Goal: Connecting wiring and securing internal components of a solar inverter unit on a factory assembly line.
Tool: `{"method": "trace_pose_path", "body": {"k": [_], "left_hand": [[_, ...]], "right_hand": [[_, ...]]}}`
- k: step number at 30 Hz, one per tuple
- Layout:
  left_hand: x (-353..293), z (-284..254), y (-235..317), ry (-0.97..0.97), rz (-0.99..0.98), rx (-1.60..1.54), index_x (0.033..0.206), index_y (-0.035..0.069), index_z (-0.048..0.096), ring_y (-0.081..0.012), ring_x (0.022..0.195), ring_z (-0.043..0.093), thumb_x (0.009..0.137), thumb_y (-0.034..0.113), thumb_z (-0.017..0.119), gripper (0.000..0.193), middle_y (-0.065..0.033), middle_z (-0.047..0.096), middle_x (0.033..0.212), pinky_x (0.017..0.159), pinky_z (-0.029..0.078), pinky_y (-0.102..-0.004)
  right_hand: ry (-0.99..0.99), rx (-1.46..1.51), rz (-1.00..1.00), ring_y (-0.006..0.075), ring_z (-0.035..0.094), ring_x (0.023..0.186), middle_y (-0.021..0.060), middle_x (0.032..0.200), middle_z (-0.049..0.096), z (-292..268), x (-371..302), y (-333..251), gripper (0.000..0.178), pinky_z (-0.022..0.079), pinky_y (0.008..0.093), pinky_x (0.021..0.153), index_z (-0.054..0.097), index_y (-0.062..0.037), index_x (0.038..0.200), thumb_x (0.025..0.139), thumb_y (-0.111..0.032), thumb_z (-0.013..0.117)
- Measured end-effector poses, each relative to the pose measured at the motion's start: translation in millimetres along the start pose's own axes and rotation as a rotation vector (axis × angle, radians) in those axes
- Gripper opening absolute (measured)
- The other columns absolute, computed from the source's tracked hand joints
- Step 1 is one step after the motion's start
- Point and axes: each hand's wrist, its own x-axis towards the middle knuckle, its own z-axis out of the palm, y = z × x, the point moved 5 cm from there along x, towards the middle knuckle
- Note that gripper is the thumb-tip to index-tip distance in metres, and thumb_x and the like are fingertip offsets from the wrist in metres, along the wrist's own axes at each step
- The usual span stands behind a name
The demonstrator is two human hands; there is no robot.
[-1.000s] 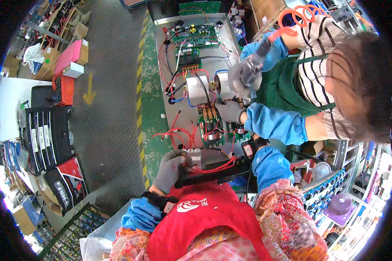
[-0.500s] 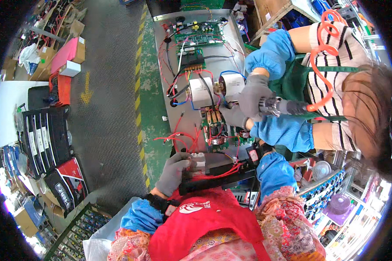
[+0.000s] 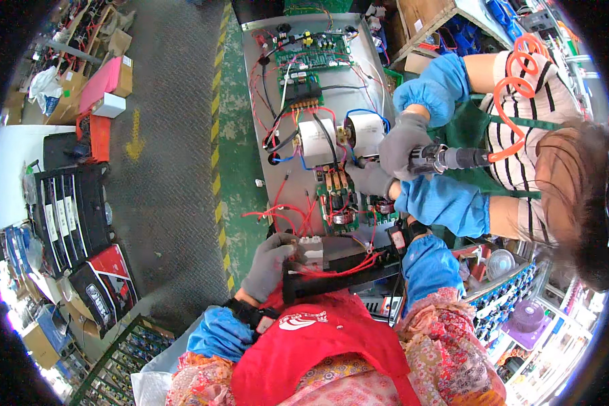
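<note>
My left hand (image 3: 269, 264), in a grey glove, has its fingers closed round the left end of a long black panel (image 3: 338, 283). Beside those fingers is a pale grey terminal block (image 3: 310, 250), and red wires (image 3: 348, 269) run along the panel. My right hand lies past its blue sleeve (image 3: 430, 267) and wrist band, near the panel's right end; its fingers are hidden. Just beyond the panel is an open metal chassis (image 3: 264, 122) holding green circuit boards (image 3: 314, 51), two white cylinders (image 3: 316, 141) and loose red leads (image 3: 277, 213).
On the right, a co-worker with grey gloves (image 3: 402, 145) leans over the chassis, one hand gripping a power driver (image 3: 446, 159) on a coiled orange hose (image 3: 511, 122). Yellow-black floor tape (image 3: 215, 135) runs along the left. A parts rack (image 3: 501, 298) stands at right.
The chassis and the co-worker have shifted slightly right in the picture. The co-worker's driver sits a little farther right. My left hand keeps its hold on the panel.
</note>
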Motion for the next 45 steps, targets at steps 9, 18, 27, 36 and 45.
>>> {"method": "trace_pose_path", "body": {"k": [9,18,27,36,45], "left_hand": [[-5,-25,-8,-0.014,0.065,-0.022,0.103,-0.001,0.060,-0.0225,0.080,0.064,0.077,0.008,0.058,0.027,-0.0093,0.064,0.090,0.074,0.054,-0.0359],[-21,1,18,-0.059,0.328,0.258,0.095,0.002,0.058,-0.0122,0.072,0.055,0.087,0.010,0.052,0.013,-0.0022,0.058,0.081,0.064,0.045,-0.0248],[-18,34,26,-0.083,0.071,0.231,0.102,0.002,0.059,-0.0145,0.077,0.058,0.087,0.013,0.056,0.019,-0.0039,0.060,0.085,0.072,0.047,-0.0275],[-5,55,22,-0.084,-0.064,0.467,0.100,0.005,0.061,-0.0155,0.078,0.059,0.087,0.017,0.057,0.019,-0.0043,0.061,0.087,0.067,0.050,-0.0275],[28,32,21,-0.296,-0.088,0.459,0.094,-0.003,0.058,-0.0202,0.075,0.061,0.080,0.010,0.056,0.019,-0.0099,0.061,0.081,0.067,0.050,-0.0308]], "right_hand": [[0.153,0.168,0.165,0.0342,0.061,0.063,0.0176,0.073,0.062,-64,19,5,0.023,0.046,0.0432,0.056,0.057,-0.0111,0.098,0.085,-0.030,0.054],[0.023,0.678,0.199,0.0340,0.055,0.063,0.0108,0.066,0.060,-93,-16,-29,0.043,0.041,0.0479,0.062,0.061,-0.0098,0.070,0.085,-0.049,0.052],[0.794,0.579,0.608,0.0373,0.061,0.094,0.0167,0.107,0.064,-46,-71,15,0.040,0.049,0.0441,0.082,0.061,-0.0114,0.119,0.088,-0.036,0.056],[0.672,0.674,0.791,0.0379,0.062,0.096,0.0188,0.101,0.065,-54,-98,15,0.041,0.049,0.0467,0.084,0.062,-0.0182,0.120,0.081,-0.027,0.061],[0.661,0.623,0.675,0.0350,0.065,0.083,0.0159,0.088,0.068,-64,-63,11,0.027,0.052,0.0458,0.073,0.070,-0.0110,0.097,0.077,-0.027,0.061]]}}
